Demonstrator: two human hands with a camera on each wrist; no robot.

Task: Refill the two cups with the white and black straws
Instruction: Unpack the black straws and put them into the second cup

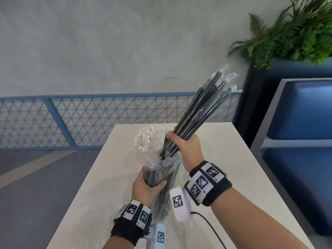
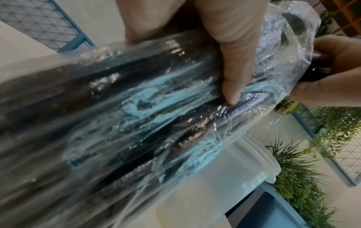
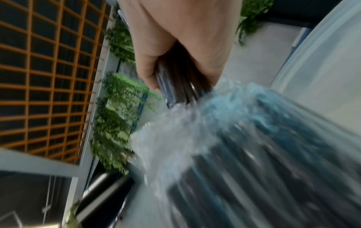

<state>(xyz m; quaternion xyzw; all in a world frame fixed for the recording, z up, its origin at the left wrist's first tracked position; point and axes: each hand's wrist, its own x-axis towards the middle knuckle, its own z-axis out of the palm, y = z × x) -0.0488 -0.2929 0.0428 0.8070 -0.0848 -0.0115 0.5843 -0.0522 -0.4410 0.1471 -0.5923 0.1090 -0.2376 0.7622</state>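
while bagged, black straws (image 1: 195, 112) in hands (image 1: 186, 146)

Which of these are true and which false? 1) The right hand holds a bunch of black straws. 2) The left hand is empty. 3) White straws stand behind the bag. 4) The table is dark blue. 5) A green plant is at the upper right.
1) True: the right hand grips a bunch of black straws.
2) False: the left hand holds a clear plastic bag of black straws.
3) True: white straws stand just behind the bag.
4) False: the table is off-white.
5) True: a green plant is at the upper right.
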